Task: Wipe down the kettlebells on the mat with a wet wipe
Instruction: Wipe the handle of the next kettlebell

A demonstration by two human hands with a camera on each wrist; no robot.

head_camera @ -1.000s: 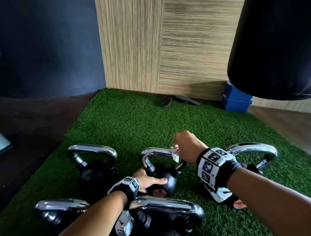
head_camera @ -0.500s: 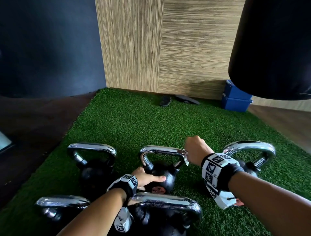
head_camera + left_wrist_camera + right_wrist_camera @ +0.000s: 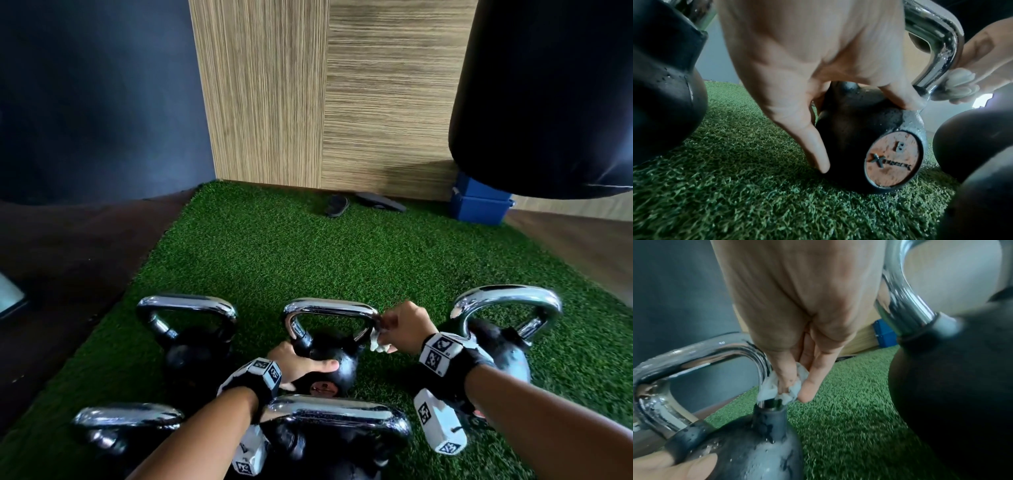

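Observation:
Several black kettlebells with chrome handles stand on the green turf mat [image 3: 274, 260]. The middle kettlebell [image 3: 337, 358] [image 3: 855, 134] [image 3: 748, 449] is a small one marked 8 on an orange disc. My left hand [image 3: 301, 363] [image 3: 813, 68] grips its black body, thumb across the top. My right hand [image 3: 402, 329] [image 3: 795, 331] pinches a crumpled white wet wipe [image 3: 377, 342] [image 3: 957, 86] [image 3: 777, 389] against the right leg of the chrome handle [image 3: 329, 308], just above where it meets the body. Water drops bead on the body.
Other kettlebells stand at back left [image 3: 195, 342], back right [image 3: 500, 342], front left [image 3: 120, 431] and front middle [image 3: 335, 431], close around my arms. A black punching bag [image 3: 548, 96] hangs at upper right. Blue boxes [image 3: 479, 202] and dark slippers [image 3: 337, 205] lie by the wood wall.
My right hand has slid with the wipe from the top of the handle rightward and down its right leg. The left hand stays on the body.

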